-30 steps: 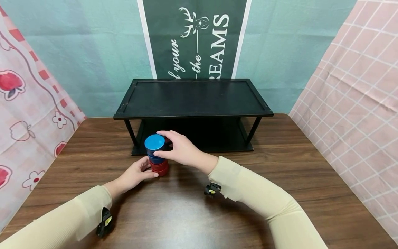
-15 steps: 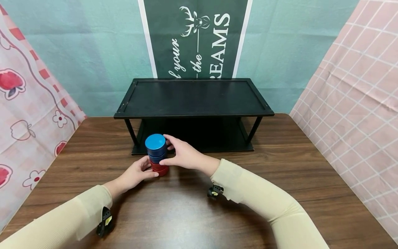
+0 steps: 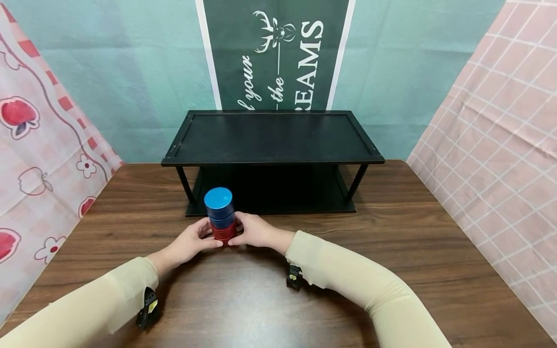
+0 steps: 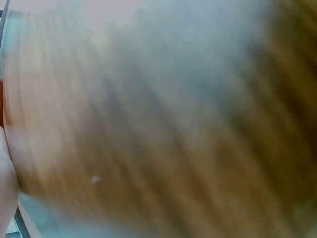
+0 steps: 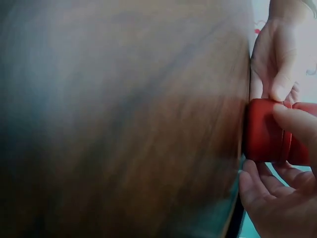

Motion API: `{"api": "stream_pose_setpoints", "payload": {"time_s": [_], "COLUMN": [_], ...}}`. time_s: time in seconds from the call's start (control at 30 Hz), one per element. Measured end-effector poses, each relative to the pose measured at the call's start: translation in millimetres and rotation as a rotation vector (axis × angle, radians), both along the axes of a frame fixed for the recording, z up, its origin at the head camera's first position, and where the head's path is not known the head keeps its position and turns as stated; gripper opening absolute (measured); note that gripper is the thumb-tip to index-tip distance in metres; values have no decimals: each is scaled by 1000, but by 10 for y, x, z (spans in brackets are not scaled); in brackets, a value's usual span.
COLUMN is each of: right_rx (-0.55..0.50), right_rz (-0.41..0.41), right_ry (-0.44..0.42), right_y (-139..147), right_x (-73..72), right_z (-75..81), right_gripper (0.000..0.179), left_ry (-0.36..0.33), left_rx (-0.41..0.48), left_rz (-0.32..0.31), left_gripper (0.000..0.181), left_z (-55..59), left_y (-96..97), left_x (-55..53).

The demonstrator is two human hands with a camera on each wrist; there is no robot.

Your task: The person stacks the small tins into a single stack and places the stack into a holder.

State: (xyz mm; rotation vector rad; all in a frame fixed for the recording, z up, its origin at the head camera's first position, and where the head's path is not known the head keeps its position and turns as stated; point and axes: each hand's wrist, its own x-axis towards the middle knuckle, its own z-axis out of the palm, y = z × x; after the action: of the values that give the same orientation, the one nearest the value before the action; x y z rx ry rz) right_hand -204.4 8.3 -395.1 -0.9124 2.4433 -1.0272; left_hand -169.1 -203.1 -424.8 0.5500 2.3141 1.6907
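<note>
A blue round canister with a flat, bright blue top stands upright on a red canister at the table's left middle. My left hand holds the red canister from the left side, low down. From the right, my right hand pinches the same red canister, thumb in front and fingers behind. In the right wrist view the red canister lies between my right thumb and fingers, with my left hand touching its far side. The left wrist view shows mostly blurred table and a sliver of my hand.
Just behind the canisters stands a black two-tier shelf with a dark lower level. A wooden table carries everything. Patterned cloths hang at left and right, and a teal cloth with a green printed banner at the back.
My right hand has slid down from the blue canister to the red one below and let go of the blue. My left hand and the stack have stayed in place.
</note>
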Motion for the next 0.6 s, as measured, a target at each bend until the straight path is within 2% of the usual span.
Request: {"api": "stream_pose_setpoints", "payload": {"time_s": [0.3, 0.6], "right_rx": [-3, -24], "right_rz": [-27, -49], "right_ry": [-5, -3], "right_y": [37, 209], "right_x": [18, 47], "right_z": [0, 57], "right_gripper": [55, 55], "left_ry": [33, 21], "left_rx": [-19, -41], "left_rz": [-13, -32], "left_gripper": [55, 55], "left_z": [56, 127], "left_y": [37, 170], "left_x": [14, -22]}}
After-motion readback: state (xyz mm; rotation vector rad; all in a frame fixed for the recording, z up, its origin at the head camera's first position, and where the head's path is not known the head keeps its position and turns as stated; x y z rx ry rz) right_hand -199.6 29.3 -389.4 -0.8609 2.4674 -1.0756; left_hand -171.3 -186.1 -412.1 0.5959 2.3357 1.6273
